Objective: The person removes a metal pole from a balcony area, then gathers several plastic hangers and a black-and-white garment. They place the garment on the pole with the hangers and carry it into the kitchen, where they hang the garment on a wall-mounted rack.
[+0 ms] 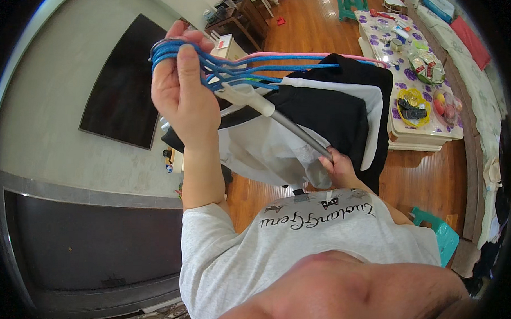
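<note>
Raised at the upper left, my left hand (189, 86) is closed around the hooked ends of several blue clothes hangers (252, 69). A pink hanger (273, 54) lies along their far side. From them hang a black shirt (325, 110), a white garment (374, 117), another black garment (383, 79) farther back, and a pale grey-white garment (259, 146) nearest me. My right hand (341, 165) grips the metal shaft of a clothes pole (301, 130). The pole slants up to the left, and its whitish plastic forked head (247, 96) is just below the hangers near my left wrist.
A long low table (423, 130) with a flowered cover stands at the right, bearing a yellow basket (422, 107) with remote controls, and bagged fruit (445, 106). Beside it runs a sofa (468, 89). Teal plastic stools (351, 2) and a wall-mounted television (122, 84) are also visible.
</note>
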Motion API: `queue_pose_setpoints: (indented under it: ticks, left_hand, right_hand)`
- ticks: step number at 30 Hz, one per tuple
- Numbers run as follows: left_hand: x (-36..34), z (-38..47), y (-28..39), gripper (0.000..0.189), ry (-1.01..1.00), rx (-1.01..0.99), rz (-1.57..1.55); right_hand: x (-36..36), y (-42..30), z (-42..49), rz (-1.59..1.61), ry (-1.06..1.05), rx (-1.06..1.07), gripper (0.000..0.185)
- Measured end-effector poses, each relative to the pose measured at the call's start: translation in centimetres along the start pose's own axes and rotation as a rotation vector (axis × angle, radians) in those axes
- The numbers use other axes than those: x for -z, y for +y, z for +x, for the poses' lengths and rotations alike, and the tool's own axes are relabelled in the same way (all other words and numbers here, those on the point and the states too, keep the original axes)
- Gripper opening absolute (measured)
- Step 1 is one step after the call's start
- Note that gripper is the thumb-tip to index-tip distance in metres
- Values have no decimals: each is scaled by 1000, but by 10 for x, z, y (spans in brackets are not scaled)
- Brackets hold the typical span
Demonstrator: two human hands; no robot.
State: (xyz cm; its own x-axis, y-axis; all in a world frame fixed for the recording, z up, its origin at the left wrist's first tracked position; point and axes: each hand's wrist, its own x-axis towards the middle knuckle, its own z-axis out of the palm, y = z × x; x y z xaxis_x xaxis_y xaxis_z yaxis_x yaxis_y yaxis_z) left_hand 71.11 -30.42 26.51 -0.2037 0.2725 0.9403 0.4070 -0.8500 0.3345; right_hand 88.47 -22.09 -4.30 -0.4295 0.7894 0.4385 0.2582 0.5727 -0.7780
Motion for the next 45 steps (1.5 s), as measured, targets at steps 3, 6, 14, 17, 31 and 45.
queue_pose_setpoints:
  ticks: [3, 6, 14, 17, 31, 45]
  left_hand:
    - [-3, 2, -7, 35, -33, -63, -7]
    - [-16, 7, -23, 25, -40, -86, 13]
    - [-34, 16, -53, 29, -68, -66, -22]
    - [-45, 12, -66, 23, -107, -61, -87]
    - [-84, 68, -100, 27, -435, -128, 212]
    - [57, -92, -169, 85, 160, -242, 972]
  right_hand:
    - [4, 1, 5, 21, 0, -34, 36]
    - [9, 2, 9, 87, -7, -30, 34]
    - [26, 15, 22, 7, -27, -211, 40]
    - [30, 25, 32, -10, 211, -95, 42]
    - [52, 26, 58, 277, 278, -122, 41]
    - [99, -11, 140, 378, 260, -47, 41]
